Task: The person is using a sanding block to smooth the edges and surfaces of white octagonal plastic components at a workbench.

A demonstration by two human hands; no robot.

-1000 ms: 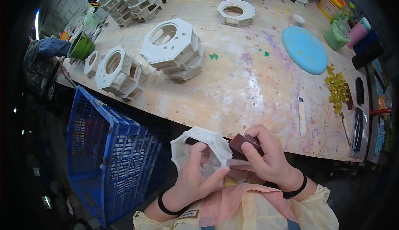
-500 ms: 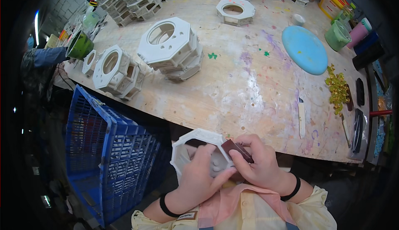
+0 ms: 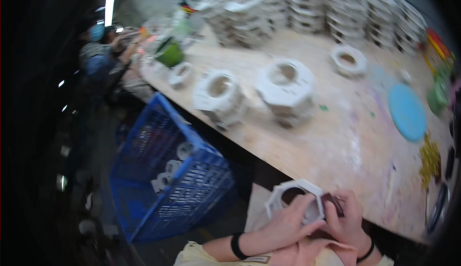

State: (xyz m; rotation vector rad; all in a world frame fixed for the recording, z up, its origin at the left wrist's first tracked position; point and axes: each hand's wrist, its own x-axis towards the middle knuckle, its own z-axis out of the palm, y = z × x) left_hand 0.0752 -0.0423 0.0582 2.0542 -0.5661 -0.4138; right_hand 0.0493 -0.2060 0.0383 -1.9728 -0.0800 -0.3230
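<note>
Close to my body, below the table's front edge, my left hand (image 3: 283, 225) grips a white octagonal hollow piece (image 3: 313, 188). Its fingers reach over the rim into the opening. At the piece's right side, my right hand (image 3: 350, 220) is closed on a small dark red-brown block (image 3: 330, 199), which lies against or just beside the rim. Motion blur hides whether the two touch. Two larger white octagonal pieces, one at the table edge (image 3: 216, 90) and another right of it (image 3: 286, 86), stand with round holes facing up.
A blue plastic crate (image 3: 204, 170) with several white pieces (image 3: 165, 177) stands left on the floor. Stacked white pieces (image 3: 307, 9) line the table's back. A light-blue disc (image 3: 407, 112) and gold decoration (image 3: 427, 163) lie right. Another person (image 3: 98, 57) is at far left.
My view has swung left, so the table and crate sit farther right in the picture, and white pieces in the crate now show. Both hands keep their holds.
</note>
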